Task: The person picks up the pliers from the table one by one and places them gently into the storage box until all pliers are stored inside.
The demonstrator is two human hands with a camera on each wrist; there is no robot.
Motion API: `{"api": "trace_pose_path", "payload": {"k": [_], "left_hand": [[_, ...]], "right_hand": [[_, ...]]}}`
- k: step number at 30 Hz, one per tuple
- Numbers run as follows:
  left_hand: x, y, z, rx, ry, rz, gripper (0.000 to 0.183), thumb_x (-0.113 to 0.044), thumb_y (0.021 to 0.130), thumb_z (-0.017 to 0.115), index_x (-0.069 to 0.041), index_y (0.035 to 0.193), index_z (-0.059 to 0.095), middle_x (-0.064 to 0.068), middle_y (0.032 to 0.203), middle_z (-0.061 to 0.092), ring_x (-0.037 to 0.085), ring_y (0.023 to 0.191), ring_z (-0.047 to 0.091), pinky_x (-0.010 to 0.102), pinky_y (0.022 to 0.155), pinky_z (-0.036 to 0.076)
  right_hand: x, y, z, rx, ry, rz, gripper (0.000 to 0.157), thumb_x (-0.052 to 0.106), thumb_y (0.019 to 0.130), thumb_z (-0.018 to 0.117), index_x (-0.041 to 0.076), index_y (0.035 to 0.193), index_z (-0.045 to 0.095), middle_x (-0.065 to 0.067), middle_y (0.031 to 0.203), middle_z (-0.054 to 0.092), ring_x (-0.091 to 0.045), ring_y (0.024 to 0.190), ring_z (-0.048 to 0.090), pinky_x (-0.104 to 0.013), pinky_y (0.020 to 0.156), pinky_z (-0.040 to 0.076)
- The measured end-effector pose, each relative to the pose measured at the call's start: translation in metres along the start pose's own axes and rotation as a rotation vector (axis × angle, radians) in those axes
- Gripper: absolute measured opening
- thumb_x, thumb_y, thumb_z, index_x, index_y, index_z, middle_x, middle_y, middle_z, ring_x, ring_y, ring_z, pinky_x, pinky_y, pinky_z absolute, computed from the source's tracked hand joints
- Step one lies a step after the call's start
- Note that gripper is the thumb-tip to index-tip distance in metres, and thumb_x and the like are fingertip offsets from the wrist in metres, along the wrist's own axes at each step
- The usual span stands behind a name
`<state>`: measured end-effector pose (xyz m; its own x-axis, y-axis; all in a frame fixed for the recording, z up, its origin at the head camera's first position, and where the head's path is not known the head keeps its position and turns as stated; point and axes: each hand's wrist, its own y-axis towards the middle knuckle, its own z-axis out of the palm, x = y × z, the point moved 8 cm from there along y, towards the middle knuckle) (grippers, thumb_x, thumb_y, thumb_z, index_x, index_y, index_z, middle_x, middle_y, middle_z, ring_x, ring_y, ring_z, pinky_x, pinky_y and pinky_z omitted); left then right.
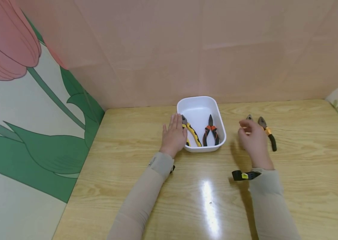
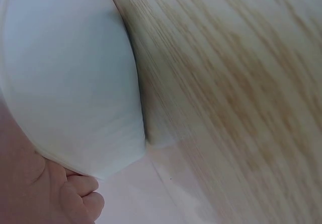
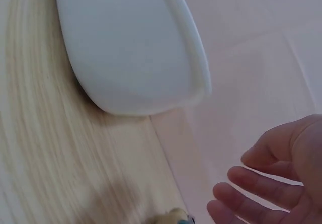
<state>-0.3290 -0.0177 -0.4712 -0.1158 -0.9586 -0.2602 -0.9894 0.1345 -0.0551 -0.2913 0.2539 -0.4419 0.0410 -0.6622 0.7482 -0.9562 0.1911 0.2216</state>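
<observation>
A white plastic bin [image 1: 203,149] holds yellow-and-black pliers [image 1: 194,132] on its left and long-nose pliers [image 1: 210,120] with red-and-black handles on its right. My left hand [image 1: 174,135] rests with straight fingers on the bin's left rim, covering part of the yellow pair. To the right of the bin, my right hand [image 1: 255,141] is over two more pliers, its fingers loosely bent and nothing between them. One pair [image 1: 249,117] shows only its jaw tip past the hand; the other pliers [image 1: 269,133], with orange-and-black handles, are partly covered. The right wrist view shows the thumb [image 3: 271,146] apart from the fingers.
The wooden table [image 1: 121,143] meets a pink-covered wall [image 1: 157,66] just behind the bin. A panel with a painted tulip [image 1: 7,40] stands along the left edge. Each wrist carries a dark strap, the right strap [image 1: 243,175] showing a yellow label.
</observation>
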Motion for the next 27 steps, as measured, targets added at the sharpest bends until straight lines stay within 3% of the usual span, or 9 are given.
{"api": "trace_pose_path", "payload": {"k": [2, 7, 10, 18, 23, 27], "left_hand": [[0.000, 0.000, 0.000, 0.005, -0.003, -0.004, 0.062, -0.042, 0.104, 0.024, -0.016, 0.156, 0.002, 0.001, 0.165, 0.001, 0.016, 0.153, -0.006, 0.055, 0.123, 0.008], [0.001, 0.000, 0.000, 0.004, -0.002, -0.008, 0.062, -0.041, 0.104, 0.025, -0.016, 0.156, 0.002, 0.002, 0.165, 0.002, 0.017, 0.153, -0.003, 0.055, 0.123, 0.010], [0.000, 0.000, 0.000, 0.003, 0.002, -0.008, 0.062, -0.041, 0.104, 0.025, -0.016, 0.156, 0.003, 0.001, 0.165, 0.002, 0.018, 0.154, -0.001, 0.056, 0.123, 0.010], [0.000, 0.001, 0.000, 0.010, -0.017, -0.006, 0.063, -0.041, 0.104, 0.025, -0.016, 0.156, 0.001, 0.000, 0.165, -0.001, 0.018, 0.153, -0.003, 0.055, 0.123, 0.009], [0.001, 0.000, -0.001, 0.005, -0.026, -0.001, 0.063, -0.041, 0.104, 0.025, -0.015, 0.156, 0.001, 0.001, 0.165, 0.001, 0.019, 0.154, -0.001, 0.055, 0.123, 0.009], [-0.001, -0.001, 0.000, 0.006, -0.031, 0.010, 0.063, -0.041, 0.104, 0.026, -0.015, 0.156, 0.003, 0.001, 0.165, 0.001, 0.019, 0.154, -0.001, 0.056, 0.123, 0.010]], "right_hand": [[-0.005, 0.000, -0.003, 0.022, -0.013, 0.041, 0.036, 0.012, 0.094, 0.049, 0.001, 0.126, 0.059, -0.025, 0.125, 0.061, -0.039, 0.107, 0.061, -0.045, 0.078, 0.053], [-0.012, -0.001, -0.009, 0.075, -0.025, 0.104, 0.041, 0.018, 0.095, 0.051, 0.004, 0.134, 0.054, -0.024, 0.130, 0.058, -0.038, 0.110, 0.059, -0.019, 0.061, 0.045], [-0.017, 0.000, -0.011, 0.096, -0.020, 0.124, 0.042, 0.021, 0.096, 0.052, 0.005, 0.135, 0.053, -0.023, 0.133, 0.057, -0.038, 0.111, 0.059, -0.015, 0.060, 0.043], [-0.028, 0.002, -0.013, 0.125, -0.055, 0.154, 0.044, 0.022, 0.097, 0.049, 0.004, 0.136, 0.052, -0.025, 0.135, 0.054, -0.041, 0.114, 0.057, -0.029, 0.069, 0.049], [-0.032, 0.001, -0.013, 0.140, -0.058, 0.162, 0.046, 0.021, 0.098, 0.047, -0.002, 0.138, 0.046, -0.029, 0.136, 0.051, -0.046, 0.116, 0.053, -0.049, 0.082, 0.052], [-0.037, 0.000, -0.013, 0.153, -0.076, 0.178, 0.047, 0.019, 0.098, 0.046, -0.006, 0.138, 0.045, -0.033, 0.133, 0.051, -0.046, 0.113, 0.052, -0.053, 0.084, 0.051]]}}
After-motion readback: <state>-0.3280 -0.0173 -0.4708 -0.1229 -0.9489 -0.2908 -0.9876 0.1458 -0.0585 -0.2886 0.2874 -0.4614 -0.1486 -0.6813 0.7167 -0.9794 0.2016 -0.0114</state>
